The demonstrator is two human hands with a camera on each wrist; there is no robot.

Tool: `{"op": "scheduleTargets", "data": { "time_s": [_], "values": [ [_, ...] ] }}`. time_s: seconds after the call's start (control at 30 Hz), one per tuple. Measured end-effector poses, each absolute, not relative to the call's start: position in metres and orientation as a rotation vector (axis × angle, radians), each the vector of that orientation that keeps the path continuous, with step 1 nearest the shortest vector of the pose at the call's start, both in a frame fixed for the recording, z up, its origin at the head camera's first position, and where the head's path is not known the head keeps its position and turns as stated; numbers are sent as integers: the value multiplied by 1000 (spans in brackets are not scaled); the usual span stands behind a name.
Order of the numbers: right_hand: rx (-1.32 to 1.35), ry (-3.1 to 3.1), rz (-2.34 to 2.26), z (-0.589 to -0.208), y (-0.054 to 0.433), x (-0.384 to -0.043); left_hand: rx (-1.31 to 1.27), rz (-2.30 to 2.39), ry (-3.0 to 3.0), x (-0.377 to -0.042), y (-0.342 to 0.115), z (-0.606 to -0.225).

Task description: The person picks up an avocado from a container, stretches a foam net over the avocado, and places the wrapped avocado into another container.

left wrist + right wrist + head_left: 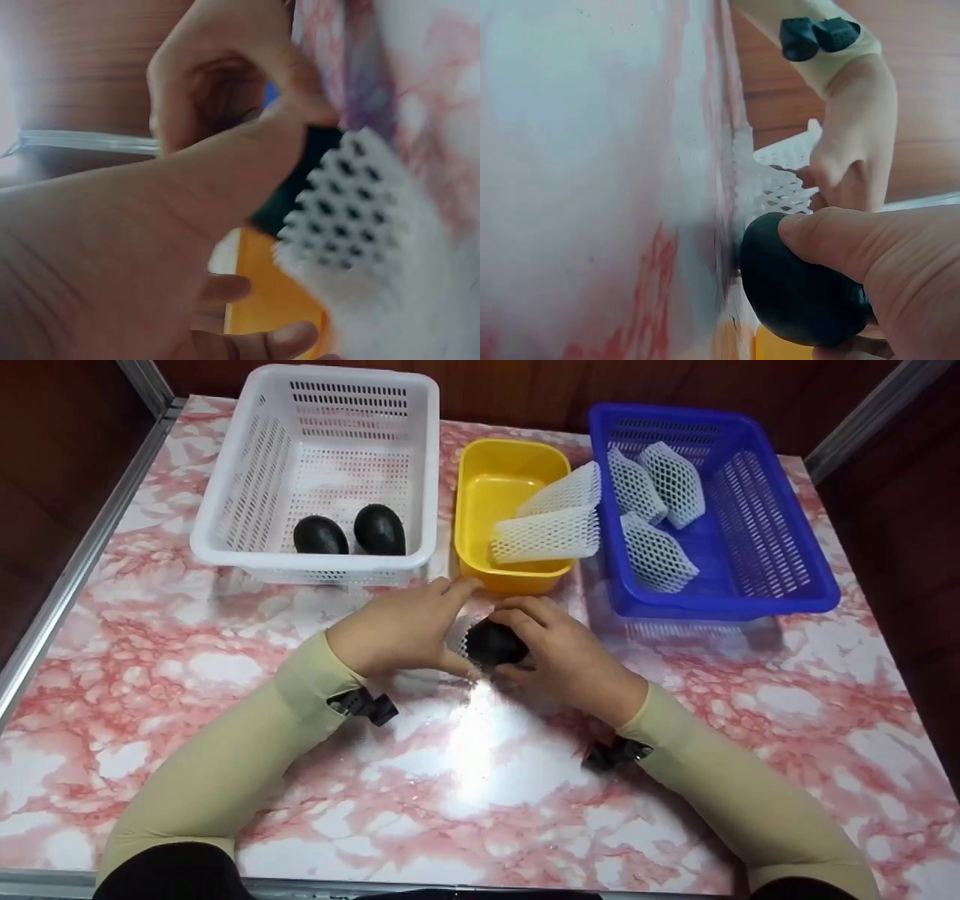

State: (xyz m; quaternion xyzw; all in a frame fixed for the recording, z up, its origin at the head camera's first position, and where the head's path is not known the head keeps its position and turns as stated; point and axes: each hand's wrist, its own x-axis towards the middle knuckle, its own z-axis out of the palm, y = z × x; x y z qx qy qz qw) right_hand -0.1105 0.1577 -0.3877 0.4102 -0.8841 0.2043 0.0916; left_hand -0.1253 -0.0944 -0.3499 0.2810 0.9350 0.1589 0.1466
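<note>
In the head view, my right hand (566, 656) grips a dark, egg-shaped avocado (493, 643) low over the table, thumb on the near side and fingers over the top. A white foam net sleeve (349, 210) covers one end of that avocado, its zigzag edge showing in the left wrist view. My left hand (401, 626) is at the sleeve's other side, thumb and fingers around it; its palm side is hidden from above. The right wrist view shows the avocado (799, 281) under my right thumb, with the sleeve (780, 191) between it and my left hand (859, 142).
A white basket (315, 560) at the back left contains two more avocados (380, 529). Behind my hands stands a yellow bin (472, 510) with foam sleeves (547, 534) leaning out. At the back right, a blue basket (750, 604) contains several net-wrapped pieces (656, 553).
</note>
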Motion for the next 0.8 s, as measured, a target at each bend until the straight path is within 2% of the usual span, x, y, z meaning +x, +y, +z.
{"op": "scheduleTargets", "data": {
  "time_s": [0.27,0.53,0.8],
  "values": [
    [1185,-2670,616,-388,158,-110,951,191,2735,-124,-93,-359],
    [1217,-2623,613,-388,159,-112,1050,307,2717,-128,-90,-369],
    [1300,-2523,653,-385,167,-115,1127,636,2533,-132,-92,-368]
  ]
}}
